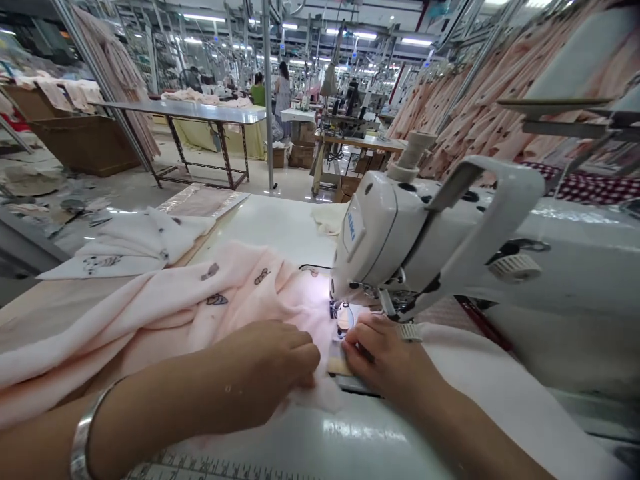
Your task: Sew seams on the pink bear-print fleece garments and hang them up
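Observation:
Pale pink fabric (240,267) with small dark printed motifs lies in folds across the left of the sewing table and runs up to the needle area of a white sewing machine (380,233). My left hand (270,367) rests on this cloth with its fingers curled down, gripping its near edge. Close to the presser foot (334,310), my right hand (380,347) has thumb and fingers pinched at the cloth's edge. A white piece with a printed figure (345,317) shows just beyond those fingertips. The machine's lamp lights the spot. Both sets of fingertips are partly hidden.
White printed pieces (130,243) lie stacked at the table's left. White cloth (490,373) spreads beneath the machine arm at right. A measuring scale (200,467) runs along the near edge. Pink garments (480,100) hang behind the machine. Two people stand far back.

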`<state>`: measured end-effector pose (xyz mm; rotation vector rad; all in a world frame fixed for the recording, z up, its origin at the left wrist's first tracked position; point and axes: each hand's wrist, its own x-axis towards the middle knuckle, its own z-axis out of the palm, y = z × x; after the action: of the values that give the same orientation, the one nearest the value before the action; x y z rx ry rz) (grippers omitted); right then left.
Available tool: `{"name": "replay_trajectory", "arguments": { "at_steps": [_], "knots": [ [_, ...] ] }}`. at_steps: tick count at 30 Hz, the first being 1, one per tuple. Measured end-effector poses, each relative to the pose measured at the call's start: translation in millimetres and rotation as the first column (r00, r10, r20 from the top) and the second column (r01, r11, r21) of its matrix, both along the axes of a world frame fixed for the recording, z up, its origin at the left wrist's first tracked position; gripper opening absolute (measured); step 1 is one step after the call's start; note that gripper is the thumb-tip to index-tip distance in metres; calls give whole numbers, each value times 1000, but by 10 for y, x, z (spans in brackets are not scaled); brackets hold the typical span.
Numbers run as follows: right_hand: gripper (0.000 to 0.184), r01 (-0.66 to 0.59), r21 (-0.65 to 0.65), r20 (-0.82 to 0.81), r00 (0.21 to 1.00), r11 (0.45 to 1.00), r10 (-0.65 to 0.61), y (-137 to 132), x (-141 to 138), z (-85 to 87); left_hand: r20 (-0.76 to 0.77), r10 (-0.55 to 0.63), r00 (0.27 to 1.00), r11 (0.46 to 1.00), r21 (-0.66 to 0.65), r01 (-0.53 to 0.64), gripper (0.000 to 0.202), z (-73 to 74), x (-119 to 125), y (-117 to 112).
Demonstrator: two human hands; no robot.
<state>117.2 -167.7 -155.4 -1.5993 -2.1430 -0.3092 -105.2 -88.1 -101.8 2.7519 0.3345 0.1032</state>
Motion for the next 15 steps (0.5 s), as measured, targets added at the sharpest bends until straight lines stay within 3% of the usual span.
{"name": "replay_trajectory", "arguments": {
  "at_steps": [2, 5, 10, 15],
  "knots": [
    [21, 15, 2, -3, 1000, 1000, -15, -36, 18, 1, -51, -27, 998, 1000, 1, 27, 6, 60, 11, -21],
    [20, 11, 7, -8, 1000, 1000, -11, -90, 31, 11, -62, -30, 998, 999, 23, 31, 16, 104, 80, -41],
    [22, -10, 32, -14, 1000, 999, 11, -115, 33, 26, 17, -86, 996, 994, 73, 85, 12, 11, 150, -43],
    [22, 4, 36, -31, 1000, 999, -3, -106, 54, 13, 39, -59, 998, 998, -8, 59, 11, 28, 185, 13]
  ]
}}
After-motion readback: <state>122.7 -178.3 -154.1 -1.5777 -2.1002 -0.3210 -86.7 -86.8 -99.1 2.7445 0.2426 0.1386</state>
